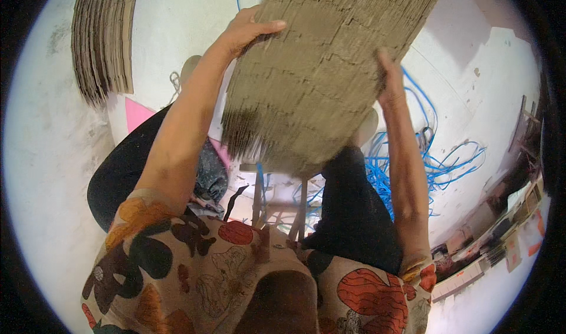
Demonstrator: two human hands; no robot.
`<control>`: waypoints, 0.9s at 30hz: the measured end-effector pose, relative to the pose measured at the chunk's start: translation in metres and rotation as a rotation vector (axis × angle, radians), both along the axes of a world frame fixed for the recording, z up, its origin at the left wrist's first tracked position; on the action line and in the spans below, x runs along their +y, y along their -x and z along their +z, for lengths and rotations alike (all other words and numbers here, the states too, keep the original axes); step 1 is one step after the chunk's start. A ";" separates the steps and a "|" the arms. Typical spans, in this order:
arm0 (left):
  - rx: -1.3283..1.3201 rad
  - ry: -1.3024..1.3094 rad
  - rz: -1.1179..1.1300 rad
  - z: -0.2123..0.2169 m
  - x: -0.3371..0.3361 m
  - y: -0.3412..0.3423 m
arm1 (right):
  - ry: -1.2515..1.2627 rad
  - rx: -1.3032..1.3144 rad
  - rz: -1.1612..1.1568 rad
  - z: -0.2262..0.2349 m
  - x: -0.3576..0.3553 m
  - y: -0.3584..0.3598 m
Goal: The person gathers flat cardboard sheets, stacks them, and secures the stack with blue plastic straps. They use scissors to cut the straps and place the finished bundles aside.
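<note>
Head view: pale whitish floor (pixel 47 157) fills most of the frame, w/ a tangle of blue straps (pixel 436 157) at centre right and a pink sheet (pixel 137 113) at left centre. A second pile of cardboard sheets (pixel 103 36) leans in the upper left of the frame, well apart from the hands. Clutter of boxes and papers (pixel 501 228) runs along the lower right edge.

Centre top: a thick stack of flat cardboard sheets (pixel 318 69), edges toward the camera, tilted, held up off the floor btwn both hands. Left hand (pixel 250 30) presses the stack's left side, thumb laid over its edge, gripping. Right hand (pixel 389 80) lies flat against the stack's right side, fingers straight, clamping it. Patterned sleeves (pixel 194 263) w/ red and dark shapes sit at the frame's bottom; dark trousers (pixel 354 216) below the stack.
</note>
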State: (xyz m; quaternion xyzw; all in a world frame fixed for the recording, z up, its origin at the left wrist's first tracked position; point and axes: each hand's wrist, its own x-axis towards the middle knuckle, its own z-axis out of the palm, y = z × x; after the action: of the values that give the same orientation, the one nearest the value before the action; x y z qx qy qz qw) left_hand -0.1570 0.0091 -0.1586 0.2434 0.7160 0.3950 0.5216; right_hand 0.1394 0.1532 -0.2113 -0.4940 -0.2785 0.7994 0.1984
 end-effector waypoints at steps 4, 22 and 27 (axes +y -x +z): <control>-0.085 0.038 -0.046 -0.018 -0.001 0.007 | 0.023 -0.055 -0.006 0.010 0.008 0.008; -0.169 -0.012 0.127 0.063 -0.029 -0.001 | -0.108 0.021 -0.083 0.092 -0.050 0.005; -0.021 -0.177 0.244 0.159 -0.010 -0.013 | -0.383 -0.055 -0.091 0.154 -0.034 0.007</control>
State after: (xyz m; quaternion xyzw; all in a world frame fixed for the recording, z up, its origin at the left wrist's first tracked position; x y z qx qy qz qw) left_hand -0.1441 -0.0008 0.0005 0.1954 0.6972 0.5197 0.4534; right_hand 0.1323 0.1195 -0.0574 -0.4809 -0.4080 0.7083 0.3171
